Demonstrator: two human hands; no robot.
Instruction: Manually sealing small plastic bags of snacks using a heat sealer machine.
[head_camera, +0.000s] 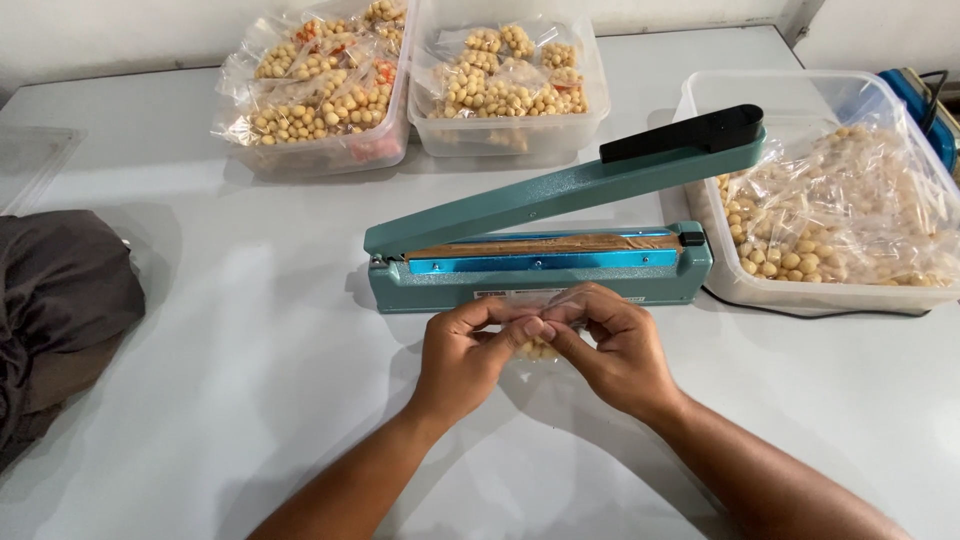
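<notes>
A small clear plastic bag of round tan snack balls (540, 348) is pinched between both my hands just in front of a teal heat sealer (545, 265). My left hand (465, 355) grips the bag's left side. Gripping its right side is my right hand (615, 350), and the two hands' fingertips meet over the bag's top edge. My fingers hide most of the bag. The sealer's arm (600, 180) is raised, its black handle up at the right.
Two clear tubs (330, 150) (510, 135) of filled snack bags stand at the back of the white table (250, 380). A larger tub (730, 285) of bags is on the right, with a blue device (925, 100) behind. Dark cloth (60, 300) lies at the left.
</notes>
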